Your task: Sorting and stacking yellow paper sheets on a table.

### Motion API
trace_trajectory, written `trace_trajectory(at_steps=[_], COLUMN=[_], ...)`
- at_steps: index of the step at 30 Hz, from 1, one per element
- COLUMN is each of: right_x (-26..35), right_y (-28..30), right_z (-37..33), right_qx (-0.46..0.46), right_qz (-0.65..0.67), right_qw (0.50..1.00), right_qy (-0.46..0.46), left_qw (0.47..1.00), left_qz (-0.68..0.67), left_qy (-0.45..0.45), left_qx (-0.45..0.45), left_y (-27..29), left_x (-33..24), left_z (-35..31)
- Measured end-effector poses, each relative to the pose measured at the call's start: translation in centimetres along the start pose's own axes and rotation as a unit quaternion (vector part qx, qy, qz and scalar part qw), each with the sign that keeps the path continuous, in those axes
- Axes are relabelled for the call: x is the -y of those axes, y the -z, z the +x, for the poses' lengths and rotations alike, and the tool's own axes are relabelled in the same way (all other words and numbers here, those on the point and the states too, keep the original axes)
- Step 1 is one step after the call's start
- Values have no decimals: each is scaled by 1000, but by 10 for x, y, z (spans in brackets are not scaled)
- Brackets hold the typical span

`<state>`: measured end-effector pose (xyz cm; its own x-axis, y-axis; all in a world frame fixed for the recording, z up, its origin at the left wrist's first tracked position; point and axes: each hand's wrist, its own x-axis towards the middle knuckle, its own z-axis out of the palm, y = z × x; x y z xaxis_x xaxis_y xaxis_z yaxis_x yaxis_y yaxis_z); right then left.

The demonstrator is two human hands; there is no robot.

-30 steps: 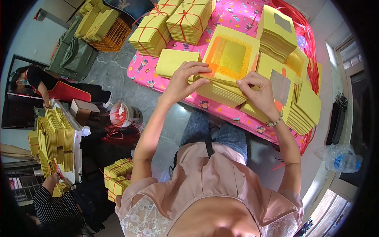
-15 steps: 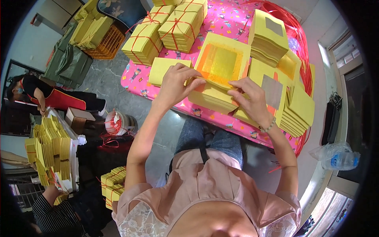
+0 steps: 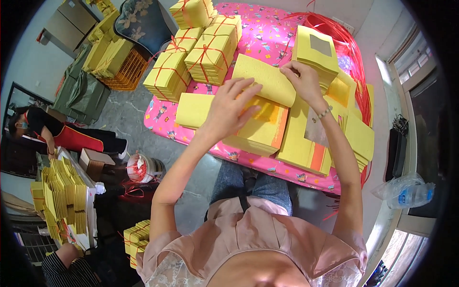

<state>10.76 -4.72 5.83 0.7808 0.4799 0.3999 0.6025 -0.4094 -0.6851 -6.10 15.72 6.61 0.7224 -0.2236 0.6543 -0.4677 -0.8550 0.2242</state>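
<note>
A yellow paper sheet (image 3: 265,79) is bent over on itself on top of a paper stack (image 3: 260,138) in front of me. My right hand (image 3: 306,86) pinches the sheet's upper right corner between thumb and fingers. On its left side my left hand (image 3: 234,103) has its fingers apart, touching the curled sheet. Part of an orange and gold patch shows on the paper beneath. Left of this stack lies a smaller yellow paper pile (image 3: 192,110). To the right, more yellow paper (image 3: 294,143) has orange strips and a silver square, partly covered by my right forearm.
Yellow bundles tied with red string (image 3: 208,57) stand at the table's far left. A tall paper stack (image 3: 306,43) and red string strands (image 3: 362,76) are at the far right. Pink patterned cloth (image 3: 160,115) covers the table. Another person (image 3: 71,134) stands at left beside stacked yellow paper (image 3: 62,191).
The top sheet lay flat with its gold patch up; now it is curled over, plain side showing. My right hand has moved away from me to its far corner, and my left hand has spread its fingers.
</note>
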Motion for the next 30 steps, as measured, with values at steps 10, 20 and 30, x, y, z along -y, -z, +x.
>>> trace_trajectory(at_steps=[10, 20, 30], right_x=[-45, -29, -30], right_y=[-19, -21, -40], right_z=[37, 63, 57], right_qx=[64, 140, 168], right_qz=[-47, -91, -69], right_qw=[995, 986, 983], right_qy=[-56, -24, 1], left_qw=[986, 981, 971], left_qz=[84, 73, 86], left_qy=[29, 45, 51], left_qx=[139, 172, 216], left_y=[-37, -40, -37], left_x=[10, 13, 11], left_z=[5, 5, 4])
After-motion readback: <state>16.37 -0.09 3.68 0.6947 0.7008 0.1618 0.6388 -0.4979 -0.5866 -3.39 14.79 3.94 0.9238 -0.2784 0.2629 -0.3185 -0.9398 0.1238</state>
